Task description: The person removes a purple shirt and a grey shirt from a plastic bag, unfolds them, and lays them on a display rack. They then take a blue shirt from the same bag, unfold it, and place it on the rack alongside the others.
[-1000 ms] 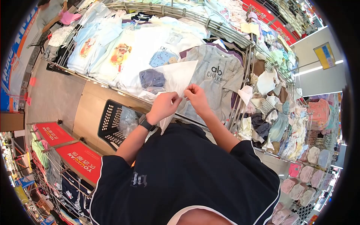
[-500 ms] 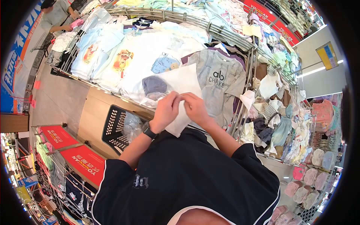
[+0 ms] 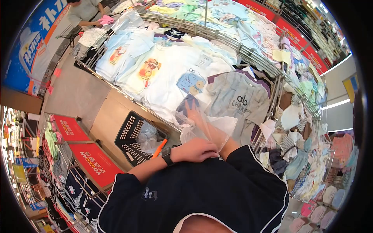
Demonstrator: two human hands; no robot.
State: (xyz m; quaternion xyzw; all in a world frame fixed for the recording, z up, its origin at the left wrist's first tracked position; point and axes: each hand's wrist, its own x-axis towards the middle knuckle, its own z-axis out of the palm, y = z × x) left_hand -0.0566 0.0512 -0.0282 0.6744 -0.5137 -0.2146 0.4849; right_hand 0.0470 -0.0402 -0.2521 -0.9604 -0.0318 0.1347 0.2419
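Observation:
A clear plastic bag (image 3: pixel 229 126) hangs around my right forearm, in front of the clothes display. My right hand (image 3: pixel 194 114) is inside or behind the plastic, fingers stretched out and apart, at a small dark blue folded cloth item (image 3: pixel 183 105). Close to my chest, my left hand (image 3: pixel 196 150), with a watch on its wrist, has its fingers closed on the near edge of the bag. Beyond the dark item lies a white shirt with a blue bear print (image 3: pixel 191 82). A grey "CHAKE" shirt (image 3: pixel 239 93) is to the right.
A black basket (image 3: pixel 134 130) holding clear plastic and showing an orange handle (image 3: pixel 159 148) stands left below the display. Metal rails (image 3: pixel 112 87) edge the display. Mixed clothes (image 3: pixel 289 143) fill the right bin. Another person (image 3: pixel 83 13) handles pink cloth at far left.
Both hands were pinched together at the white-looking bag. They have come apart: my right hand has gone forward with the plastic around its forearm, and my left has drawn back toward my chest.

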